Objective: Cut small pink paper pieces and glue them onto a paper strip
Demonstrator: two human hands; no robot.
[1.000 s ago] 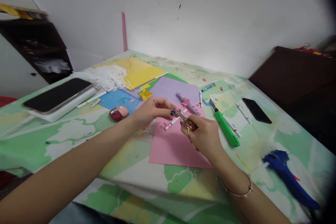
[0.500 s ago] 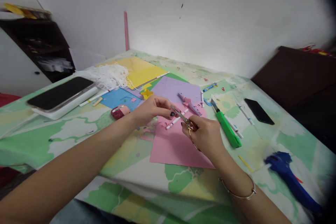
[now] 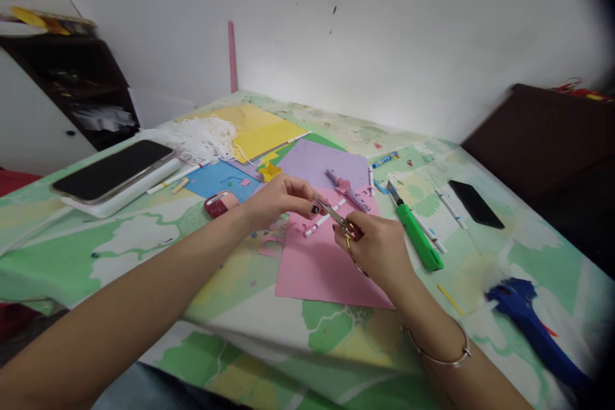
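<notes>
My right hand (image 3: 377, 243) is closed around the handles of a small pair of scissors (image 3: 336, 213), their blades pointing up and left. The blade tips reach the fingertips of my left hand (image 3: 291, 200), which pinches something too small to make out. Both hands hover over a pink sheet (image 3: 327, 269). Under the scissors a white marker-like stick (image 3: 317, 225) lies on it. Just beyond are a purple rolled piece with a pink bow (image 3: 348, 189) and a purple sheet (image 3: 312, 157). A green box cutter (image 3: 419, 237), blade out, rests right of my right hand.
Left are a phone on a white box (image 3: 115, 170), white string (image 3: 204, 138), yellow sheets (image 3: 264, 131), a blue sheet (image 3: 216, 178) and a dark red case (image 3: 220, 204). Right are a black phone (image 3: 475, 204), thin white sticks (image 3: 450, 208) and a blue glue gun (image 3: 533, 327).
The view has shifted very slightly. Both hands and the scissors keep nearly the same pose, and the things on the table have not moved.
</notes>
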